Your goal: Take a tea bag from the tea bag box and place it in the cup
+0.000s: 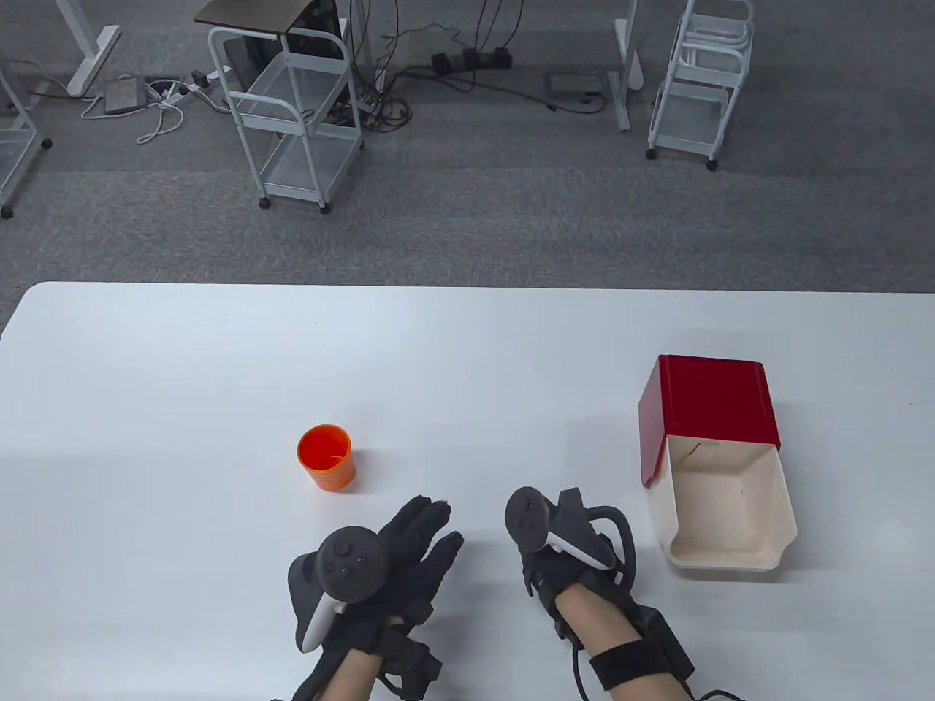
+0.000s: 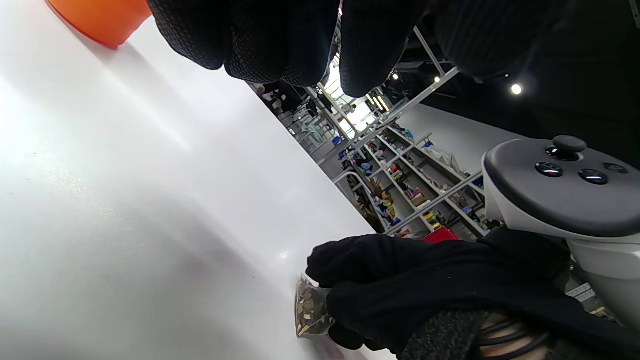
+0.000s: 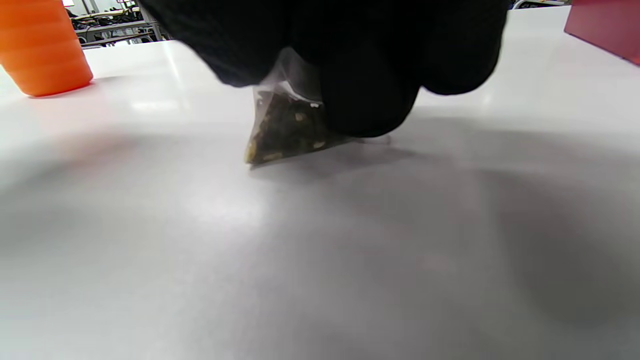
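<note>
An orange cup (image 1: 326, 456) stands upright on the white table (image 1: 182, 365), left of centre; it also shows in the left wrist view (image 2: 100, 17) and the right wrist view (image 3: 42, 47). The red tea bag box (image 1: 705, 401) lies at the right with its cream inner tray (image 1: 730, 504) slid out toward me. My right hand (image 1: 544, 544) pinches a clear pyramid tea bag (image 3: 285, 127) that touches the table; the bag also shows in the left wrist view (image 2: 311, 312). My left hand (image 1: 424, 529) hovers beside it with its fingers (image 2: 280, 40) stretched out and holds nothing.
The floor beyond the table's far edge holds white wire carts (image 1: 296, 117) and cables. The red box's corner (image 3: 607, 25) shows at the right of the right wrist view.
</note>
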Action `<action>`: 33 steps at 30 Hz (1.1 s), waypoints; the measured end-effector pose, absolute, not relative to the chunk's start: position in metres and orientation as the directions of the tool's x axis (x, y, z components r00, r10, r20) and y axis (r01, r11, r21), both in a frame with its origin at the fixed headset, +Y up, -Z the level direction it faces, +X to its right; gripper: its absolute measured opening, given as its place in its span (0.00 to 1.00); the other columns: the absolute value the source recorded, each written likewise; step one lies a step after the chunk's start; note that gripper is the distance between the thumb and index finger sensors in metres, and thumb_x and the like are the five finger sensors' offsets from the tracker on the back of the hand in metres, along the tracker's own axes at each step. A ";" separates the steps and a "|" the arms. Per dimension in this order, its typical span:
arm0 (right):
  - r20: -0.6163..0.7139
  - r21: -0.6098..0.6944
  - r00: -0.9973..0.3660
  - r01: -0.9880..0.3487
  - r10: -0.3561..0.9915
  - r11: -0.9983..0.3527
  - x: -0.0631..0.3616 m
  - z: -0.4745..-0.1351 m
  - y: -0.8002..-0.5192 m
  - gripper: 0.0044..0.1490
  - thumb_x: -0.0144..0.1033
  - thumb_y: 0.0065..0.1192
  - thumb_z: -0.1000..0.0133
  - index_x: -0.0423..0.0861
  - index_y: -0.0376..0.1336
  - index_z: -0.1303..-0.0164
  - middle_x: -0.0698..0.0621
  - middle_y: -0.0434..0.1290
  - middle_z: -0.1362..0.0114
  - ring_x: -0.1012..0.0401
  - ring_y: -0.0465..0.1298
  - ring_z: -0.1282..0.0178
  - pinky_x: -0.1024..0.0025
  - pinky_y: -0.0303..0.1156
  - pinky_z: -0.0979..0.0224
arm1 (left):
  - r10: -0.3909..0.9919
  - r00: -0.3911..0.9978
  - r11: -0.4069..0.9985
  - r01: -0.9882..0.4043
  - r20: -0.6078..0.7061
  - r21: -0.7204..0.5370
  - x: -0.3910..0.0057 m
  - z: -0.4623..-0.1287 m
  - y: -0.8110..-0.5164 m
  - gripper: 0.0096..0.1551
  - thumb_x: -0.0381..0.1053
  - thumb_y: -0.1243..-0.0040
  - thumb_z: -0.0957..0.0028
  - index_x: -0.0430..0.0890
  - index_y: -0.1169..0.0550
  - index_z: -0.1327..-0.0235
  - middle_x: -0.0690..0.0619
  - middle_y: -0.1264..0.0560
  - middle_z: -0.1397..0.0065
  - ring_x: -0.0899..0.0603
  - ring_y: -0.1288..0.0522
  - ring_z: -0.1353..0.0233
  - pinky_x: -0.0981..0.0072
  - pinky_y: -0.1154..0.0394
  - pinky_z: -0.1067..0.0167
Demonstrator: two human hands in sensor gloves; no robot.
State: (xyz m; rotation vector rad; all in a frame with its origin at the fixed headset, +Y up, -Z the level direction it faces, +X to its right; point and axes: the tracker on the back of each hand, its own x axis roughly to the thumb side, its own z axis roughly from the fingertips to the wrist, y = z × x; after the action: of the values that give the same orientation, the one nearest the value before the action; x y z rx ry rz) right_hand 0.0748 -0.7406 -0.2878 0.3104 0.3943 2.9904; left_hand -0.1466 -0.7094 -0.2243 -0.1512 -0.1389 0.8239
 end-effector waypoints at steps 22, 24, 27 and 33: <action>0.278 -0.074 -0.835 -0.512 0.475 -0.856 0.206 -0.219 -0.636 0.39 0.52 0.62 0.48 0.48 0.60 0.29 0.39 0.66 0.24 0.40 0.73 0.34 0.45 0.69 0.30 | 0.760 0.644 0.648 -0.738 0.092 -0.189 -0.144 -0.221 -0.708 0.39 0.69 0.51 0.46 0.55 0.29 0.22 0.46 0.36 0.12 0.36 0.34 0.18 0.47 0.34 0.24; 0.245 -0.081 -0.823 -0.544 0.512 -0.835 0.219 -0.214 -0.639 0.39 0.52 0.62 0.48 0.48 0.60 0.29 0.39 0.66 0.24 0.40 0.73 0.33 0.45 0.69 0.30 | 0.761 0.642 0.647 -0.739 0.093 -0.191 -0.143 -0.221 -0.708 0.39 0.69 0.51 0.46 0.55 0.30 0.22 0.46 0.36 0.12 0.36 0.34 0.18 0.47 0.34 0.24; 0.215 -0.099 -0.803 -0.584 0.555 -0.806 0.234 -0.208 -0.649 0.39 0.52 0.62 0.48 0.48 0.60 0.29 0.39 0.66 0.24 0.40 0.73 0.33 0.45 0.69 0.30 | 0.756 0.648 0.652 -0.734 0.093 -0.192 -0.143 -0.220 -0.709 0.39 0.69 0.51 0.46 0.56 0.30 0.22 0.46 0.36 0.12 0.37 0.34 0.18 0.48 0.34 0.24; 0.172 -0.106 -0.738 -0.672 0.652 -0.733 0.251 -0.202 -0.670 0.39 0.53 0.62 0.48 0.48 0.60 0.29 0.38 0.66 0.24 0.40 0.73 0.34 0.45 0.69 0.31 | 0.760 0.643 0.647 -0.737 0.092 -0.196 -0.142 -0.220 -0.708 0.39 0.69 0.51 0.46 0.55 0.30 0.22 0.45 0.36 0.12 0.37 0.34 0.18 0.48 0.34 0.24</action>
State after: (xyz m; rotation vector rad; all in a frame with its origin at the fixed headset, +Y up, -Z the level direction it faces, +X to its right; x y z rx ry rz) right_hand 0.2512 -0.6702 -0.2017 0.1596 -0.2083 2.3979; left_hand -0.1421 -0.7081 -0.2203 -0.1449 -0.1718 0.8557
